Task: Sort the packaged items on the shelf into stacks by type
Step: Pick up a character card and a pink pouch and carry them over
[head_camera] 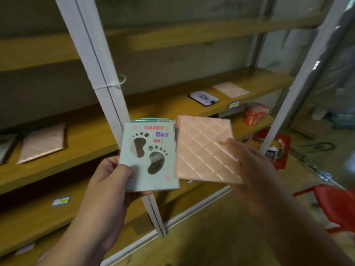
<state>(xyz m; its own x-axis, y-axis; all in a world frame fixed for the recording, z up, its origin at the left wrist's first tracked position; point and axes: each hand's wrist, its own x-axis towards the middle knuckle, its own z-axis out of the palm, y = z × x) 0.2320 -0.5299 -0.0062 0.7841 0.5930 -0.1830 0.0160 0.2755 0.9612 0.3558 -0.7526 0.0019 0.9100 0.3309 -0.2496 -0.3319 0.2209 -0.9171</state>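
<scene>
My left hand (pixel 110 176) grips a pale green package (pixel 149 156) with two footprint cut-outs and the words "HAPPY DAY OK!". My right hand (pixel 251 166) holds a pink quilted package (pixel 203 150) by its right edge, right beside the green one. Both are held up in front of the wooden shelf (pixel 86 139). Another pink quilted package (pixel 43 143) lies on the shelf at the left, next to a partly cut-off item (pixel 4 146). Further right on the shelf lie a black-edged white package (pixel 203 98) and a flat pale pink package (pixel 230 89).
A white metal upright (pixel 107 89) of the rack stands just behind the green package; a second upright (pixel 299 91) rises at the right. On the floor are a red bag (pixel 253 114), a red basket of items (pixel 278 148) and a red stool (pixel 338 206).
</scene>
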